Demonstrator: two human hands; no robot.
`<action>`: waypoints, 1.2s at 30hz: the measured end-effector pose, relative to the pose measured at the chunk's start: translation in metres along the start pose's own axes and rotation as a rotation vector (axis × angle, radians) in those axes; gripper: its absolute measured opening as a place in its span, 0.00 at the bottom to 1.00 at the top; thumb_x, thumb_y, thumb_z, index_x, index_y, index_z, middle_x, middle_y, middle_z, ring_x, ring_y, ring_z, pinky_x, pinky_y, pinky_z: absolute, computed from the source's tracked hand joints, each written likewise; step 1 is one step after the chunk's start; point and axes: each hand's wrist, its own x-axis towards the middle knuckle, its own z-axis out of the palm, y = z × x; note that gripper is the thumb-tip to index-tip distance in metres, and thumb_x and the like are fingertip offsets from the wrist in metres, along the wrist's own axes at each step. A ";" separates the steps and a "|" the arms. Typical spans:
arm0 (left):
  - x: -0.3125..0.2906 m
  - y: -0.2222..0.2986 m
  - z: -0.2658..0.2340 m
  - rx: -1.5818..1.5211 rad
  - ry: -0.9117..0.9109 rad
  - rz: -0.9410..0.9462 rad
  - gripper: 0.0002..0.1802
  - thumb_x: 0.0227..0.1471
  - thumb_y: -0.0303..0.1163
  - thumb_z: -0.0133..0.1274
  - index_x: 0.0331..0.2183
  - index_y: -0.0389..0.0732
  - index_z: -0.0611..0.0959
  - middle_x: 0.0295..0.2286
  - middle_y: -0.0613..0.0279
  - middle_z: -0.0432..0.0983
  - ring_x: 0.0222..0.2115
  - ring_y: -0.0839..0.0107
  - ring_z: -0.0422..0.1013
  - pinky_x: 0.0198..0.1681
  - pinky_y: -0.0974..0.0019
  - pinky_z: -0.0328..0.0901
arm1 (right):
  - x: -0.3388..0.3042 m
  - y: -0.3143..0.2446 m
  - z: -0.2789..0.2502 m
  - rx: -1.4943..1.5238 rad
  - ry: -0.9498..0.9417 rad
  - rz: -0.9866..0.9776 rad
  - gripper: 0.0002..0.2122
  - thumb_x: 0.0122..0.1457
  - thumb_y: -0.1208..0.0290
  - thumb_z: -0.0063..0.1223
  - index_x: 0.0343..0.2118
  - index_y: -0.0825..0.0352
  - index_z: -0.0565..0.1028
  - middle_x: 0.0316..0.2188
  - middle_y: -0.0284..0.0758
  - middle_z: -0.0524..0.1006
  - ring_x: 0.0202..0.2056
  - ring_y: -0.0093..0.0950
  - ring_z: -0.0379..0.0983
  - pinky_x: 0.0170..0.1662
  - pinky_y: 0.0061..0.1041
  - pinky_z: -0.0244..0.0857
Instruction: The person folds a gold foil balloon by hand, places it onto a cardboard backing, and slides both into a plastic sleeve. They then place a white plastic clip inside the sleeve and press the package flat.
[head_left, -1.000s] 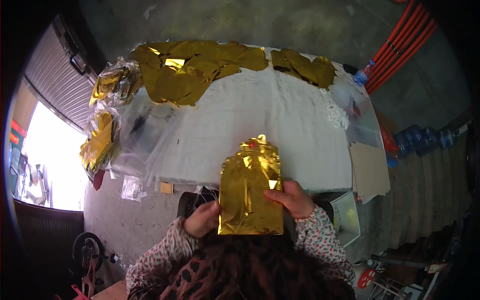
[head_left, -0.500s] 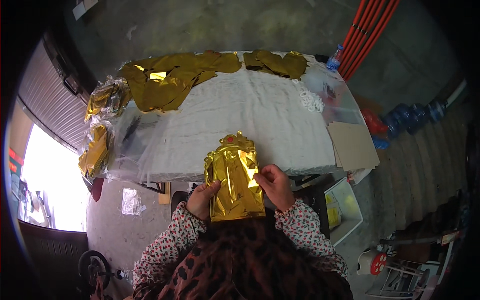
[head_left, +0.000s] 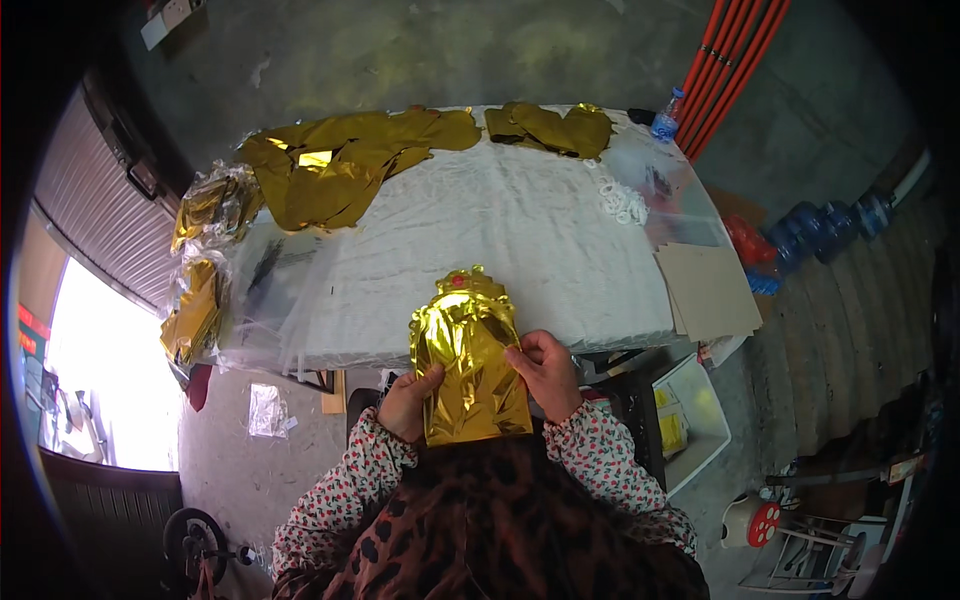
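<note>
A shiny gold foil piece (head_left: 470,375), with a crown-like scalloped top and a small red spot, lies across my lap and against the table's near edge. My left hand (head_left: 408,402) pinches its left side between thumb and fingers. On its right side my right hand (head_left: 545,375) grips the edge, thumb on top. Flat gold foil sheets (head_left: 320,170) are spread along the table's far left, and a folded gold foil piece (head_left: 555,130) lies at the far middle.
The table (head_left: 480,220) has a white cloth cover. Clear-wrapped gold foil packs (head_left: 195,310) sit at its left edge. To the right lie white rings (head_left: 624,200), cardboard sheets (head_left: 708,290) and a water bottle (head_left: 667,117). A white bin (head_left: 695,430) stands below right.
The foil piece's creases and reflections have shifted, and its upper part looks puffed out more. Both hands keep their grip, nearly in place. The view has shifted slightly.
</note>
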 end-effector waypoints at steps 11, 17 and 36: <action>0.013 0.002 -0.013 0.168 0.021 0.284 0.09 0.58 0.29 0.49 0.35 0.33 0.79 0.31 0.64 0.78 0.30 0.76 0.73 0.37 0.71 0.68 | 0.002 -0.025 -0.004 -0.017 0.023 0.050 0.14 0.57 0.74 0.57 0.43 0.75 0.71 0.30 0.34 0.78 0.31 0.17 0.73 0.34 0.16 0.67; 0.032 0.091 0.044 0.827 0.174 0.747 0.09 0.53 0.30 0.56 0.32 0.33 0.81 0.25 0.68 0.76 0.27 0.83 0.67 0.32 0.76 0.63 | 0.067 -0.100 -0.025 0.081 -0.004 -0.002 0.11 0.57 0.75 0.56 0.42 0.73 0.74 0.32 0.31 0.78 0.32 0.16 0.72 0.38 0.14 0.65; 0.020 0.089 0.005 1.916 -0.249 0.898 0.31 0.39 0.23 0.55 0.50 0.40 0.72 0.51 0.54 0.68 0.56 0.55 0.61 0.59 0.48 0.53 | 0.046 -0.030 -0.040 -0.905 -0.206 -0.924 0.17 0.42 0.80 0.56 0.39 0.69 0.74 0.46 0.39 0.74 0.52 0.39 0.68 0.54 0.38 0.63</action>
